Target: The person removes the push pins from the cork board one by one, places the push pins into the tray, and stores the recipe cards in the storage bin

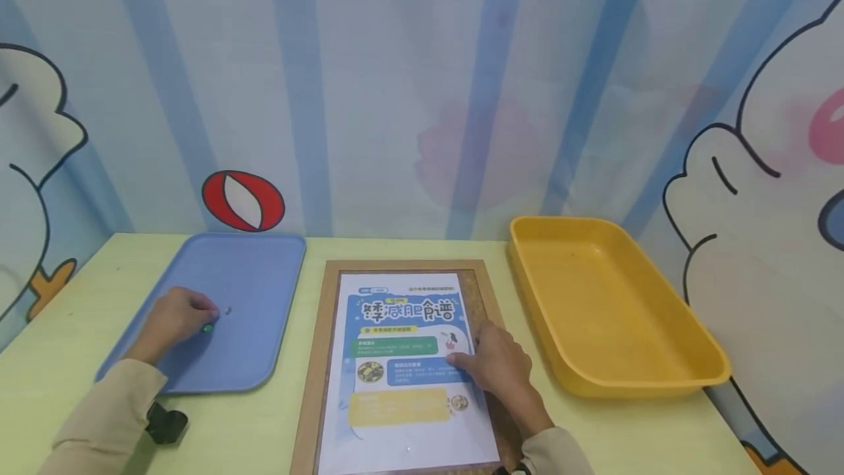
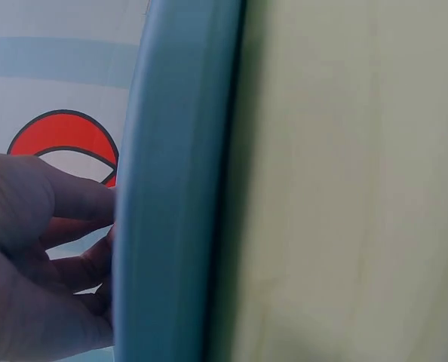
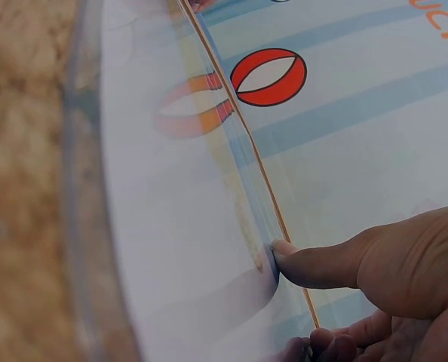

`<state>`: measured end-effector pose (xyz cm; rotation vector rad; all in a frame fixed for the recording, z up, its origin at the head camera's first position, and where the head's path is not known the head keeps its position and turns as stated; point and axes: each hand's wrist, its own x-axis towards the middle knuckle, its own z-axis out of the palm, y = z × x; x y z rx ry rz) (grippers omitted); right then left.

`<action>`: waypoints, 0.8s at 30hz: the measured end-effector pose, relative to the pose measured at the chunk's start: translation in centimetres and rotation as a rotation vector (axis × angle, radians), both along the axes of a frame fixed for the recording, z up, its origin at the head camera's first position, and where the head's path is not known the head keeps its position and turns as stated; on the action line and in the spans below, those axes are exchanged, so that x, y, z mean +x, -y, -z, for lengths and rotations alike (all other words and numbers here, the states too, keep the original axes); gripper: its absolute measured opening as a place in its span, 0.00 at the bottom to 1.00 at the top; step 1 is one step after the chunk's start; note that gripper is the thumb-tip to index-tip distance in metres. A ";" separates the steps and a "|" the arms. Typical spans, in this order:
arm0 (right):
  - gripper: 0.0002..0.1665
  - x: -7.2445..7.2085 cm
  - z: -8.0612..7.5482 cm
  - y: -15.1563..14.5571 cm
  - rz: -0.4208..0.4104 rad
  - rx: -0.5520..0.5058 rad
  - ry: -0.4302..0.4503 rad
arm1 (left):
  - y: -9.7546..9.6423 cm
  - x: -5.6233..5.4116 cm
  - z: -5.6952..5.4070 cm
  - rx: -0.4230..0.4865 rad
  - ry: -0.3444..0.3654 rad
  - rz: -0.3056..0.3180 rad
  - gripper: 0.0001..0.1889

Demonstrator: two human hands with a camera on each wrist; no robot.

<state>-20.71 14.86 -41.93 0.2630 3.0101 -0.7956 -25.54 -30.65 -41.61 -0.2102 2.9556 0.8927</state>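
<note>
My left hand (image 1: 176, 319) is low over the blue tray (image 1: 253, 358), fingers bent down toward it. A small green object (image 1: 208, 328), too small to make out, is right at the fingertips; I cannot tell whether they pinch it. A tiny grey thing (image 1: 228, 310) lies beside them. In the left wrist view the tray's rim (image 2: 175, 188) hides the fingertips. My right hand (image 1: 500, 366) rests on the right side of a wood-framed cork board (image 1: 313, 372). Its outstretched thumb (image 3: 314, 264) presses on the printed poster (image 1: 409, 435) lying on the board.
A deep yellow tray (image 1: 600, 314) stands on the right of the pale table (image 1: 277, 431), beside the board. Behind the table hangs a striped curtain (image 1: 395, 94) with cartoon figures and a red-and-white ball.
</note>
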 end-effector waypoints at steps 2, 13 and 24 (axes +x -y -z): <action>0.24 0.0 0.0 0.0 -0.002 -0.001 0.001 | 0.1 -0.1 0.2 -0.003 -0.003 -0.003 0.12; 0.21 -0.1 -0.2 0.2 0.035 -0.028 0.009 | 0.2 -0.1 -0.1 0.011 0.034 -0.016 0.14; 0.21 0.0 -0.3 0.0 0.040 -0.018 0.016 | 0.4 0.0 -0.4 0.024 0.028 -0.002 0.15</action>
